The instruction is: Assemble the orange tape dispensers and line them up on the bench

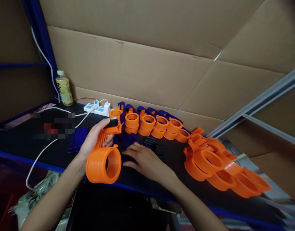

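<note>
My left hand (95, 138) is closed round an orange plastic part with a big ring at its near end (104, 163) and a small black piece at its far end. It is lifted a little above the black table (22, 144). My right hand (146, 160) lies flat on the table with fingers stretched toward small dark blue and black pieces (151, 142). Behind both hands runs a row of orange ring parts on dark blue pieces (147, 123).
A heap of orange ring parts (219, 165) lies at the right. A white power strip (98, 108) with cables and a drink bottle (64, 88) stand at the back left. A dark blue flat piece (78, 139) lies left of my hand. Cardboard walls surround the table.
</note>
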Demonstrator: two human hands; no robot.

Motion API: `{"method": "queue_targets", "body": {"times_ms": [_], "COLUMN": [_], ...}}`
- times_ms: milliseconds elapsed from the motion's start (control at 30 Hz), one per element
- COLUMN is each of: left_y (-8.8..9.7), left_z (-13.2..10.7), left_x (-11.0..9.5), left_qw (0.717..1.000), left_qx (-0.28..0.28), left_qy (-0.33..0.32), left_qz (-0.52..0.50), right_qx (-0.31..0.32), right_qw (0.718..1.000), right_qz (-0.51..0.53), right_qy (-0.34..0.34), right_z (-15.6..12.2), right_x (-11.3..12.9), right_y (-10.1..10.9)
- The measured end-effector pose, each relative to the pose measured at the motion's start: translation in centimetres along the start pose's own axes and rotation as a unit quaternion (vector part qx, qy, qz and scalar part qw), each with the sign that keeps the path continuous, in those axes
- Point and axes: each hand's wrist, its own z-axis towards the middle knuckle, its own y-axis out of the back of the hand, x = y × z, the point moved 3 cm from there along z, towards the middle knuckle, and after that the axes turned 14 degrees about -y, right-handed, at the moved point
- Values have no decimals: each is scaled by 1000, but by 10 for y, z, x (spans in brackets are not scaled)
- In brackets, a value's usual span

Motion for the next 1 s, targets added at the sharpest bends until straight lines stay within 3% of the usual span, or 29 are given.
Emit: {"method": "queue_targets", "body": {"times_ms": [133, 267, 400, 500, 600, 733, 1000], "left_y": [0, 1, 1, -3, -11, -19, -21], "left_z": [2, 2, 3, 1, -3, -7, -6], "left_x": [4, 9, 18, 25, 33, 43, 45], "left_qw": [1000, 1000, 999, 1000, 999, 998, 999], "left_qx": [13, 12, 8, -1, 19, 12, -5], "left_qy": [9, 15, 28, 19, 42, 49, 19], "left_qz": [-7, -15, -12, -10, -16, -27, -29], "right_qx": [6, 4, -92, -172, -233, -307, -375], "right_qw": [998, 997, 988, 954, 928, 918, 913], "right_qz": [-50, -35, 75, 208, 254, 216, 77], "right_qy": [-37, -63, -97, -130, -141, -125, -138], "right_z": [-3, -8, -13, -18, -16, -10, -11], "right_x": [2, -4, -12, -13, -8, 1, 3], "right_y": [-7, -8, 17, 41, 55, 57, 48]}}
